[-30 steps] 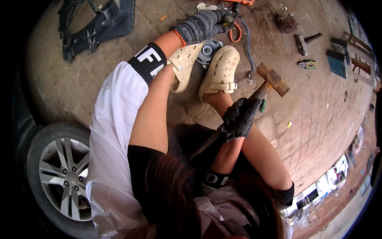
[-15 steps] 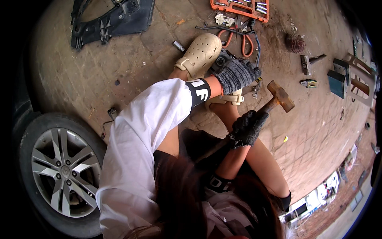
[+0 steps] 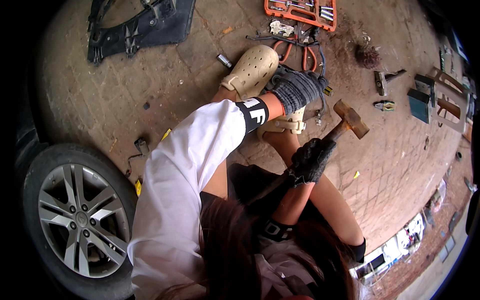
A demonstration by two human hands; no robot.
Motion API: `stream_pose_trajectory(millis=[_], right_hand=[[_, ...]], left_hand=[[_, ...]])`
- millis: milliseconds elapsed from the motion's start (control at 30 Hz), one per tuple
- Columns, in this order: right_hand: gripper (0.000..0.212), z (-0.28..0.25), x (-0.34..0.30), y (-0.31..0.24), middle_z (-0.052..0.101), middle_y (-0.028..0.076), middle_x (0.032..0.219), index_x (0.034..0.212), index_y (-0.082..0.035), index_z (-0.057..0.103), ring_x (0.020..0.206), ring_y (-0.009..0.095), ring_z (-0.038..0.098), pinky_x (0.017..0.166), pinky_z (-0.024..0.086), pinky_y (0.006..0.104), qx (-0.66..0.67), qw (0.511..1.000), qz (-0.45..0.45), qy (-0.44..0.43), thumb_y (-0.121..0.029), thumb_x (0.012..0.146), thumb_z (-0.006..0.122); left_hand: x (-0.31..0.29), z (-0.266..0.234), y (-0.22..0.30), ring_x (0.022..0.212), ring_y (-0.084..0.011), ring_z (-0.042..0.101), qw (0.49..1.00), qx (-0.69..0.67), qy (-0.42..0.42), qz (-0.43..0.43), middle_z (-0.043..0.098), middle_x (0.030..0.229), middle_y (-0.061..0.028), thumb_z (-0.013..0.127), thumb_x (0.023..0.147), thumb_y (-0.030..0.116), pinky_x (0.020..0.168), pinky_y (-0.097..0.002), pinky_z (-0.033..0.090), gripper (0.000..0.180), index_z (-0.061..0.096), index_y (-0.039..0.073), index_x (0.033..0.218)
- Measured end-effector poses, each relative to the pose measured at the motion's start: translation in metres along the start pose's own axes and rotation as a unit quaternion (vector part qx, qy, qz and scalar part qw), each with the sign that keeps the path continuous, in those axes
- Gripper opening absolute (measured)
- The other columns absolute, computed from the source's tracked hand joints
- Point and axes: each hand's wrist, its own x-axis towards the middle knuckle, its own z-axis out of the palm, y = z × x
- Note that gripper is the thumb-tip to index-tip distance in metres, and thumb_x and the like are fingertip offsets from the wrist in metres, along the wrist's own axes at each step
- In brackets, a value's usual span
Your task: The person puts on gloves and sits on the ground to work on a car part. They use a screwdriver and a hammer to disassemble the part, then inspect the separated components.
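Observation:
My right hand (image 3: 312,160), in a black glove, is wrapped round the handle of a sledgehammer (image 3: 351,119). Its rusty head points up and to the right, and the handle runs back under my arm. Ahead of it, my left hand (image 3: 299,90), in a grey knit glove, is closed over a dark metal part (image 3: 280,73) between my beige clogs (image 3: 251,71). Most of that part is hidden by the hand and a clog. A small yellow piece (image 3: 328,91) shows beside the left fingers; what those fingers grip cannot be made out.
Beyond my feet lie red-handled cutters (image 3: 315,59), cables and an orange socket case (image 3: 327,25). To the right are a small hammer (image 3: 382,82), pliers (image 3: 384,105) and a metal stool (image 3: 452,105). A wheel (image 3: 80,220) stands at left, below a black plastic panel (image 3: 145,32).
My left hand has shifted slightly and its wrist has turned. Yellow scraps now show on the floor near the wheel. The sledgehammer and right hand have hardly moved.

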Motion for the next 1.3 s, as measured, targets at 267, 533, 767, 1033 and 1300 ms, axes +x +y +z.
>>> stream_pose_trajectory(millis=[267, 533, 767, 1033, 1300], right_hand=[[0.05, 0.006, -0.011, -0.032, 0.037, -0.001, 0.048, 0.078, -0.011, 0.049, 0.034, 0.012, 0.034, 0.032, 0.026, 0.0235, 0.031, 0.981, -0.19, -0.02, -0.059, 0.088, 0.042], [0.03, 0.0, 0.019, 0.003, 0.055, 0.018, 0.069, 0.108, -0.002, 0.049, 0.065, 0.031, 0.055, 0.061, 0.044, 0.0411, -0.588, 0.75, -0.285, 0.107, -0.013, 0.081, 0.051], [0.041, 0.044, -0.04, -0.049, 0.036, 0.003, 0.046, 0.064, -0.009, 0.042, 0.035, 0.016, 0.036, 0.032, 0.029, 0.0283, 0.017, 0.956, -0.291, 0.034, -0.04, 0.091, 0.047], [0.027, 0.014, 0.015, -0.01, 0.048, 0.013, 0.057, 0.072, -0.005, 0.047, 0.049, 0.025, 0.044, 0.045, 0.036, 0.036, -0.427, 0.858, -0.271, 0.088, -0.029, 0.083, 0.05], [0.017, -0.025, 0.044, 0.008, 0.046, 0.005, 0.055, 0.083, -0.005, 0.049, 0.041, 0.02, 0.046, 0.036, 0.037, 0.0339, -0.475, 0.687, -0.49, 0.25, -0.021, 0.085, 0.05]], left_hand=[[-0.002, -0.002, -0.003, 0.092, -0.0263, 0.062, 0.999, 0.016, -0.03, 0.001, 0.061, 0.108, -0.0114, 0.048, 0.085, 0.018, 0.071, -0.0383, 0.052, 0.03, 0.054, 0.012, 0.115], [0.008, 0.004, -0.005, 0.087, -0.0281, 0.063, 0.999, -0.006, -0.036, -0.029, 0.061, 0.106, -0.0131, 0.05, 0.085, 0.018, 0.071, -0.0386, 0.052, 0.032, 0.052, 0.014, 0.117], [0.006, -0.005, -0.015, 0.088, -0.0269, 0.063, 0.997, 0.006, -0.049, -0.057, 0.061, 0.109, -0.0117, 0.049, 0.086, 0.019, 0.072, -0.0376, 0.051, 0.032, 0.054, 0.01, 0.116], [0.003, -0.003, -0.012, 0.087, -0.027, 0.063, 0.997, 0.022, -0.063, -0.047, 0.061, 0.107, -0.0152, 0.047, 0.086, 0.017, 0.074, -0.0372, 0.051, 0.029, 0.054, 0.011, 0.114], [0.011, 0.002, -0.012, 0.089, -0.0258, 0.063, 1.0, 0.015, 0.018, 0.0, 0.062, 0.105, -0.013, 0.048, 0.086, 0.018, 0.074, -0.0362, 0.05, 0.031, 0.054, 0.009, 0.115]])
